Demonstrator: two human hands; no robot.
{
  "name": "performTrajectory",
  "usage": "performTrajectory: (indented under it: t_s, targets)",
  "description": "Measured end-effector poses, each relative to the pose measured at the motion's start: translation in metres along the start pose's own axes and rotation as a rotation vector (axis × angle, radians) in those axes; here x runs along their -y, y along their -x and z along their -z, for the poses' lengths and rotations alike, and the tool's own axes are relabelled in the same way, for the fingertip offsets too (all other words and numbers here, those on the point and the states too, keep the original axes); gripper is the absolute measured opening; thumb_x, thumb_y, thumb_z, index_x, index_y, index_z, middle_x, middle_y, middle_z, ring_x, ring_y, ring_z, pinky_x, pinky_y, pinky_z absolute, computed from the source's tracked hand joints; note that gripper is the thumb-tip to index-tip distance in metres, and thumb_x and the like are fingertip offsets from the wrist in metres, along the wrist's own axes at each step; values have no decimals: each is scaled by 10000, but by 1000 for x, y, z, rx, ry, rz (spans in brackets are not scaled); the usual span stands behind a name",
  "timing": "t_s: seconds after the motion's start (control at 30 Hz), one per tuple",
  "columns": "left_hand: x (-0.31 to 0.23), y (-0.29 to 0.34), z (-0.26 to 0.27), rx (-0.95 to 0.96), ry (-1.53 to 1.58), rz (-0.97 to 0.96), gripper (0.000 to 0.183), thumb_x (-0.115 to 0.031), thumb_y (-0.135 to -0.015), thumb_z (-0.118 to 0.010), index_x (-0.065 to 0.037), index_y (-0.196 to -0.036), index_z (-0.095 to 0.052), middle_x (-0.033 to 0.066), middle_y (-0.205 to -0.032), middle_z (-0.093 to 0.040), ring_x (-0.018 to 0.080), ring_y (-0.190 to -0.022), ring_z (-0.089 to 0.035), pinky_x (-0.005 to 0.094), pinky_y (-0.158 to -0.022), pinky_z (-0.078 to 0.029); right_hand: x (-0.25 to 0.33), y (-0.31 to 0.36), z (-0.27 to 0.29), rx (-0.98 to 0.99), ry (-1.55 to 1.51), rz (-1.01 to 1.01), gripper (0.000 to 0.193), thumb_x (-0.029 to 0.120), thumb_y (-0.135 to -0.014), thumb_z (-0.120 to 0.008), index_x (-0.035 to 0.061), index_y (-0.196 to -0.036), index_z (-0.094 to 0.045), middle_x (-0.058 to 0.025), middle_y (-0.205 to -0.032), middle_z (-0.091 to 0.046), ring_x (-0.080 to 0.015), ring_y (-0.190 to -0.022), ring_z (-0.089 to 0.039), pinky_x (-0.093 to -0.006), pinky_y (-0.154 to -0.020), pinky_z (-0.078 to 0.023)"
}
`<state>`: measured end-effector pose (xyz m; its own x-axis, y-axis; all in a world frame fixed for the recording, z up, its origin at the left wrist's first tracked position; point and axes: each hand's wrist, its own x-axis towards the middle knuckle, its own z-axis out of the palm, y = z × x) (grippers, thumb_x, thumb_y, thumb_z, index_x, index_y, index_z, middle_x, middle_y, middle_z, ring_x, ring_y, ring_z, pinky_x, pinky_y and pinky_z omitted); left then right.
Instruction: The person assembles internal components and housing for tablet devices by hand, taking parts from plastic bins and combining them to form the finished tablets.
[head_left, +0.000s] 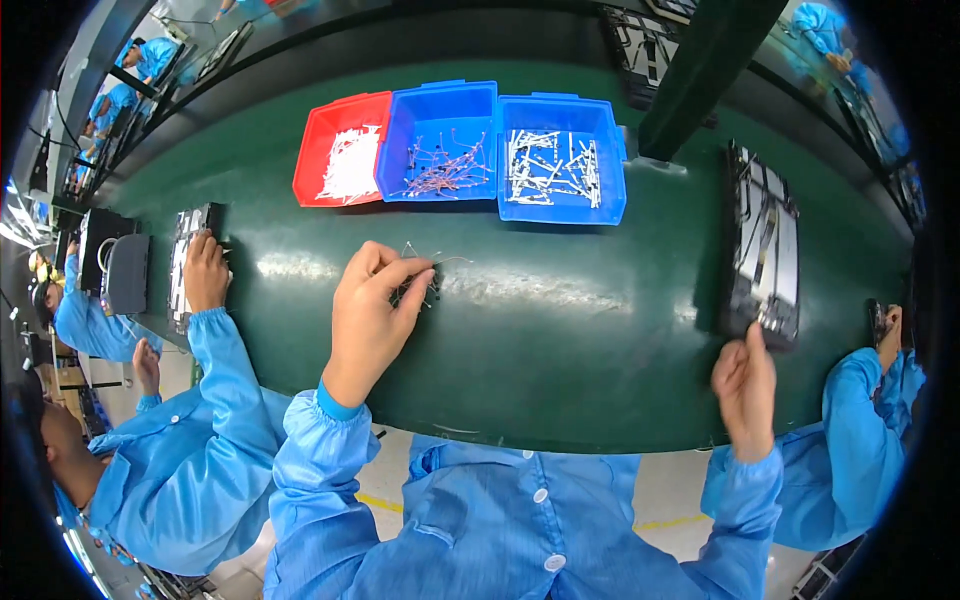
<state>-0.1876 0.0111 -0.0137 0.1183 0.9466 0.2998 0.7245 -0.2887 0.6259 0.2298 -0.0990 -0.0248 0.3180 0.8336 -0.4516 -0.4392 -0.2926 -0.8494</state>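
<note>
My left hand [372, 312] is closed in a pinch, left of the table's middle. Thin wires [455, 260] stick out around its fingertips. Part of the bunch, with dark bits, shows beneath the fingers; whether it rests on the table is hidden. At the right, my right hand [748, 388] has its index fingertip against the near end of a flat black-framed electronic unit [765, 235] with white panels. Its other fingers are curled, and their grip on the unit is partly hidden.
Three joined bins stand ahead: a red bin [307, 165] with white pieces, a blue bin [440, 105] with pinkish wires, another blue bin [560, 112] with black-and-white strips. A green post [700, 85] rises behind. Left, a co-worker's hand [206, 272] touches another unit [183, 265].
</note>
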Motion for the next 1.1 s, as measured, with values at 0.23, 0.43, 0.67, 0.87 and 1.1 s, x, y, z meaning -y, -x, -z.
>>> performTrajectory:
  t_s: [0.23, 0.43, 0.67, 0.87, 1.1]
  targets:
    - [-10, -2, -10, -5, -240, -159, 117, -43, -727, -767, -54, -834, -722, 63, -784, -550, 253, -760, -570, 376, -641, -488, -5, 85, -3, 372, 96, -458, 438, 330, -1032, -470, -86, -1039, -606, -183, -742, -671, -202, -541, -618, -284, -451, -470]
    - [-10, -6, -15, -2, -354, -161, 59, -55, -737, -723, -40, -786, -693, 102, -772, -571, 285, -734, -593, 400, -641, -487, 51, 52, -7, 242, 393, 78, 361, 299, -1014, -514, -49, -1011, -609, -150, -709, -649, -154, -516, -595, -232, -402, -405]
    - [13, -17, -1, -17, 171, 158, 87, -88, -870, -706, -4, -880, -686, -11, -733, -502, 67, -647, -467, 229, -559, -368, 83, -95, 37, -283, 1248, 814, 424, 396, -948, -618, 107, -1258, -615, -159, -1037, -600, -237, -729, -565, -337, -689, -485]
    - [14, -24, 1, 46, 872, 447, 206, -213, -934, -690, -22, -1004, -657, -77, -720, -520, 3, -568, -375, 197, -477, -270, 81, -88, 7, -206, 1434, 769, 359, 395, -954, -588, 115, -1168, -652, -179, -1106, -582, -363, -940, -644, -399, -812, -516]
    - [12, -19, -2, -91, 1083, 419, 223, -243, -949, -673, -36, -1012, -623, -87, -672, -456, 2, -530, -337, 190, -460, -232, 57, -67, -15, -121, 1457, 810, 401, 398, -952, -581, 62, -1163, -639, -205, -1223, -570, -407, -959, -651, -431, -812, -527]
